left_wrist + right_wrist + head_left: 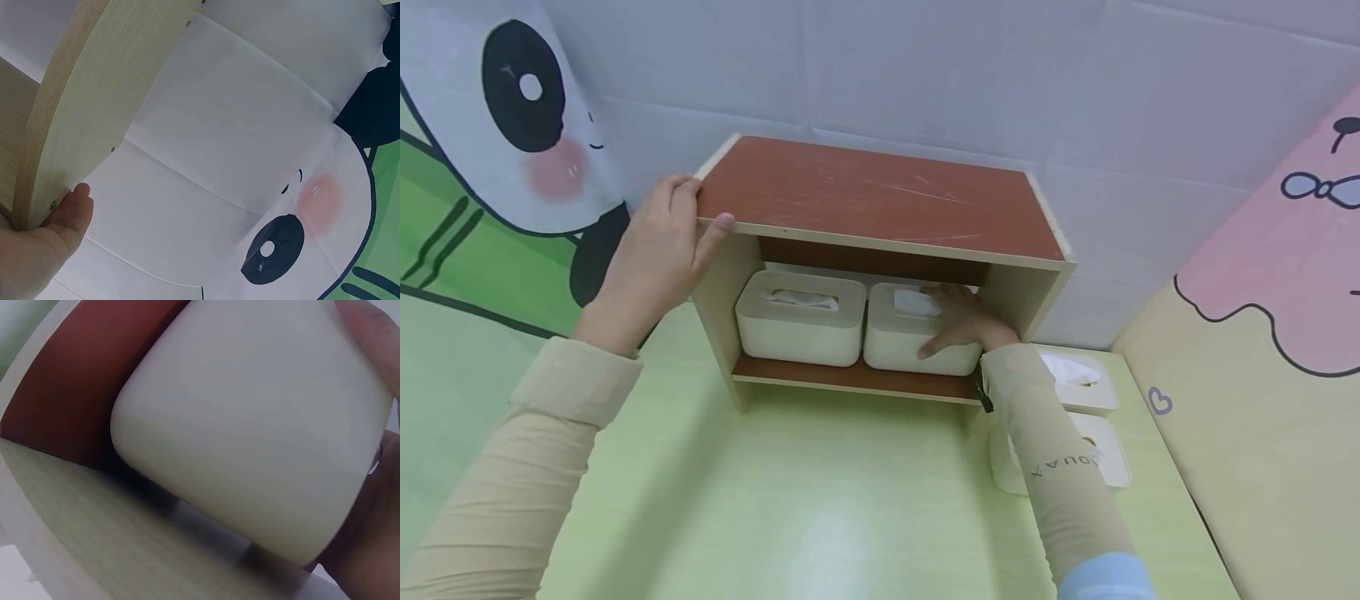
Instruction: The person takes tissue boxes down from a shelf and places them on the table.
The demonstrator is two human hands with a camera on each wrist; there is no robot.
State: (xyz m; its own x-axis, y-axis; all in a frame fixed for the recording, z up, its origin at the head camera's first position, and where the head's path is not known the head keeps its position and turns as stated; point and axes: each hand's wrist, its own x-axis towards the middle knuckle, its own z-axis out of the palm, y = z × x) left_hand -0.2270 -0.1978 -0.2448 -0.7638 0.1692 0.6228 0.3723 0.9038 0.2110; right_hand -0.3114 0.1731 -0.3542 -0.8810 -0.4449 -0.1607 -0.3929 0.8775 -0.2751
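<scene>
1. A wooden shelf unit with a red-brown top stands on the pale green table, against the white wall covering.
2. The left hand grips the unit's top left corner: fingers over the top edge, thumb along the front edge. The left wrist view shows the palm against the side panel.
3. Two cream tissue boxes sit side by side inside the unit, touching or nearly so: the left box and the right box.
4. The right hand reaches inside and holds the right box, fingers curled over its top and right end. The right wrist view shows that box close up, resting on the red-brown shelf board.
5. Two more cream tissue boxes lie on the table right of the unit, partly hidden by the right forearm.
6. A panda print hangs at left.
</scene>
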